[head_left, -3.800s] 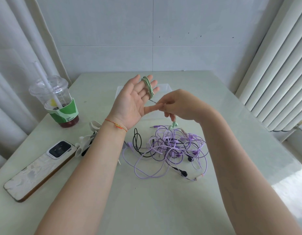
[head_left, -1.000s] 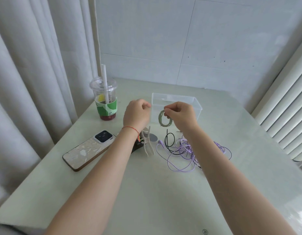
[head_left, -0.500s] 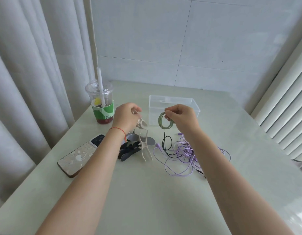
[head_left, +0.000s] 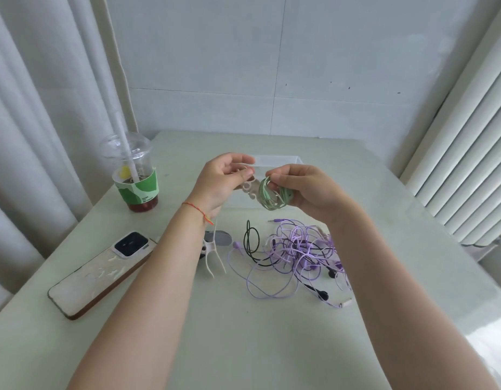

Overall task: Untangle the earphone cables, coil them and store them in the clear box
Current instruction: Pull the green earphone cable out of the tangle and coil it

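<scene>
pale table (head_left: 271, 347) | tiled wall, curtains (head_left: 32, 136) | right-hand fingers (head_left: 283, 178) pinching green coil (head_left: 267, 197) | left-hand fingers (head_left: 243, 173) pinching white clip (head_left: 247, 187)

A phone (head_left: 103, 273) lies near a lidded drink cup (head_left: 134, 175) on the table (head_left: 243, 333).

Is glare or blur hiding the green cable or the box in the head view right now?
Head view: green coil held between both hands, sharp enough to follow; clear box washed out, only its rim readable; strong glare on the table at lower right; wide-angle bending at the edges; soft shadows only.
</scene>
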The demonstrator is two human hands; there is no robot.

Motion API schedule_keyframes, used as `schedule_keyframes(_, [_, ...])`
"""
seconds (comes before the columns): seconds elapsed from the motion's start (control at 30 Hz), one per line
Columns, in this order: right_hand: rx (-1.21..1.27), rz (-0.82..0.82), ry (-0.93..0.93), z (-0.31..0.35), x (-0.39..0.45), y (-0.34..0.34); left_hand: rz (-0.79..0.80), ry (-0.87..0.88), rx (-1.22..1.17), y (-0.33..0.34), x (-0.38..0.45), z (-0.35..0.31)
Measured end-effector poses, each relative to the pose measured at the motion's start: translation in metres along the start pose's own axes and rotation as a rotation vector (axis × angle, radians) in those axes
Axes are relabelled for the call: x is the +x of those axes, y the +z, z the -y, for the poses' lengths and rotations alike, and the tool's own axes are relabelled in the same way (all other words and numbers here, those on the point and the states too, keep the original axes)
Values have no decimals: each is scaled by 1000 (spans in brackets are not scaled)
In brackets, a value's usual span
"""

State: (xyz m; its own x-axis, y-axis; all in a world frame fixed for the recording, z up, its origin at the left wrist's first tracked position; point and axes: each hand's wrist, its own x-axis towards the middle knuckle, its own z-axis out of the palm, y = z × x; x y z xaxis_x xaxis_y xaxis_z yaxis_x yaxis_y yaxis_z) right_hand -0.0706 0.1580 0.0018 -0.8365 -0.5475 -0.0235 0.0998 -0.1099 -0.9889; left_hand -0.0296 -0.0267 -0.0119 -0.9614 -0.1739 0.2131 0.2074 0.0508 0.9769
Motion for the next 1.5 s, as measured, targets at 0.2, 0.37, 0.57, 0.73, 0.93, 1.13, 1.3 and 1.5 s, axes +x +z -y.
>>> schedule_keyframes(0.2, [86,-45,27,-4,6,-21,-80,0,160,25,10,13])
schedule_keyframes(0.37, [139,-87,10,-9,10,-26,-115,-90,82,39,10,16])
schedule_keyframes(0.57, [61,-102,-119,0,6,-24,-12,-173,-179,35,9,6])
schedule_keyframes(0.73, [-7,-85,-211,12,-1,-21,-223,-155,-241,25,12,0])
schedule_keyframes(0.93, [-38,24,-218,15,-4,-13,-159,-144,-159,28,7,-6])
schedule_keyframes(1.13, [-17,148,-165,13,-6,-4,-193,-110,-114,33,8,3])
schedule_keyframes(1.3, [70,135,-42,10,-4,-5,-119,-154,-201,36,9,2])
schedule_keyframes(1.5, [232,67,-21,13,-2,-9,83,-199,-225,37,6,0])
